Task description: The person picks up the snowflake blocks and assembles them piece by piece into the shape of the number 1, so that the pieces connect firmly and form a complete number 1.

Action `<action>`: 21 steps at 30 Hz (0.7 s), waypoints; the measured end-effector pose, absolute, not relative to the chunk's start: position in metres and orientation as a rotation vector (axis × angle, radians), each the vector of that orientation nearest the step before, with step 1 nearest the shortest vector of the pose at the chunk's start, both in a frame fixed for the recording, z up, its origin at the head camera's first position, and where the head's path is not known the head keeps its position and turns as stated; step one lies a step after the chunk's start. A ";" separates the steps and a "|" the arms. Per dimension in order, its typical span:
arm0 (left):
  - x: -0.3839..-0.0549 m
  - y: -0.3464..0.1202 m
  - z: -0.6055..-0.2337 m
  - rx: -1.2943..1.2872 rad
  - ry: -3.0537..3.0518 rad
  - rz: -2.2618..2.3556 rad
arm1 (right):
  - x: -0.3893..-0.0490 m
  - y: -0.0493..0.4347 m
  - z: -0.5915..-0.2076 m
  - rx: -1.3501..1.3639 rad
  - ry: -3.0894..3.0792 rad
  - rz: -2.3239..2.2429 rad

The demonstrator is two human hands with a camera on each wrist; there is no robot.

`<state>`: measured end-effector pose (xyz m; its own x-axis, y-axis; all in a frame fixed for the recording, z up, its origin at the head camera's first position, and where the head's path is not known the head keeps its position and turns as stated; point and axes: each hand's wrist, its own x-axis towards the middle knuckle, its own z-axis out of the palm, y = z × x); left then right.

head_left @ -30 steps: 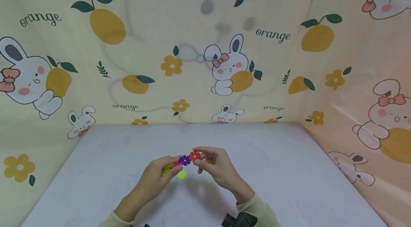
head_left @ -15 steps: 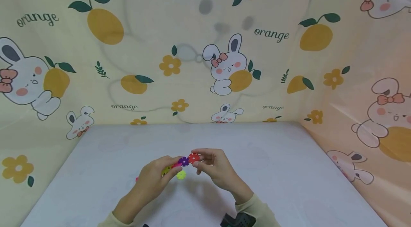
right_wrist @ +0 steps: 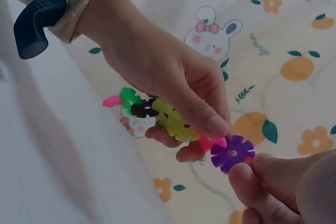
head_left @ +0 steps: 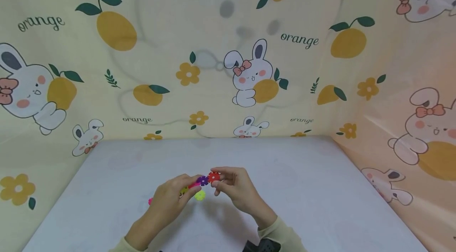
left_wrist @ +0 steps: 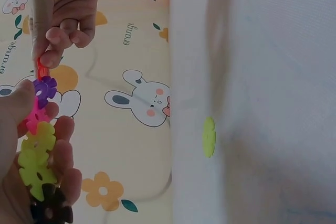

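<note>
A chain of interlocking plastic snowflake discs spans the two hands. My left hand [head_left: 170,196] grips it along the yellow discs [left_wrist: 38,163] and the pink disc [left_wrist: 37,118], thumb close to the purple disc [right_wrist: 233,153]. At the far end, my right hand [head_left: 239,188] pinches the red disc [head_left: 213,177] between thumb and forefinger. Red and purple discs meet edge to edge. Behind the left palm trail a black disc [right_wrist: 145,108], a green disc [right_wrist: 129,98] and another pink disc [right_wrist: 111,100], mostly hidden in the head view.
One loose yellow-green disc [head_left: 200,195] lies on the white table [head_left: 313,196] below the hands. A cloth [head_left: 199,26] printed with rabbits and oranges hangs behind and at both sides. A dark device [right_wrist: 39,22] is strapped at the left sleeve.
Both hands have come slightly lower with the chain, the right one also a little to the left. A pink end of the chain now shows left of the left hand.
</note>
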<state>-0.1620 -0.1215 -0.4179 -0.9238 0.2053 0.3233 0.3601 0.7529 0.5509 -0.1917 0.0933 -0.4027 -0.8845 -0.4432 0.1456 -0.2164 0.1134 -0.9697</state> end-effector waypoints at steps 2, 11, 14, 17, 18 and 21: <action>-0.162 -0.121 -0.418 -0.438 -2.707 -0.932 | -0.192 0.093 -0.403 -0.638 2.178 -1.888; -0.160 -0.119 -0.415 -0.405 -2.713 -0.950 | -0.189 0.090 -0.406 -0.599 2.129 -1.940; -0.159 -0.119 -0.416 -0.412 -2.716 -0.946 | -0.189 0.089 -0.408 -0.605 2.111 -1.951; -0.159 -0.120 -0.416 -0.421 -2.711 -0.938 | -0.189 0.089 -0.409 -0.599 2.104 -1.947; -0.159 -0.120 -0.417 -0.427 -2.704 -0.937 | -0.190 0.089 -0.409 -0.600 2.111 -1.938; -0.160 -0.121 -0.416 -0.439 -2.692 -0.931 | -0.192 0.091 -0.408 -0.624 2.162 -1.885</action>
<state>-0.1601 -0.1213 -0.4164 -0.9210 0.1968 0.3363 0.3625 0.7494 0.5541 -0.1921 0.0909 -0.4078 -0.8894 -0.4413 0.1195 -0.1784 0.0943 -0.9794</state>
